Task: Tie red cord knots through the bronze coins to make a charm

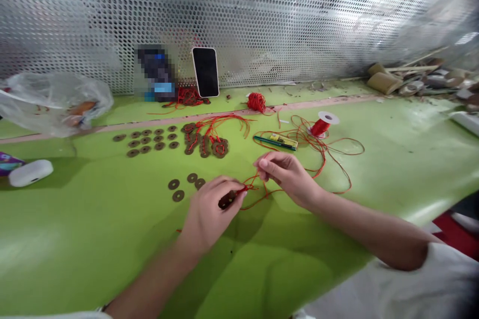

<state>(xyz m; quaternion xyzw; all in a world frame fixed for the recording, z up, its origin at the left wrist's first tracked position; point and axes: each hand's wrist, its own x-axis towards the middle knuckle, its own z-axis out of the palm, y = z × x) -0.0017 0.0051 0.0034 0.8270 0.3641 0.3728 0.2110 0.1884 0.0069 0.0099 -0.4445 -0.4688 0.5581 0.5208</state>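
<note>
My left hand (211, 209) is closed around dark round coins (226, 200) tied with red cord, pinching the knotted cord between thumb and fingertips. To its right, my right hand (286, 174) pinches a strand of the red cord (256, 178) and holds it up from the knot. Loose red cord runs on the table to a white spool (321, 125) with red cord wound on it. Several loose holed coins (178, 196) lie left of my left hand. Behind them are coins strung together with red cord (219, 147).
Rows of holed coins (158, 138) lie on the green table (112, 239). A green pen (275, 142) and a yellow packet (284, 140) are beyond my right hand. Farther back are a red cord bundle (256, 102), a phone (205, 72) and a plastic bag (56, 102). A white case (31, 173) sits left.
</note>
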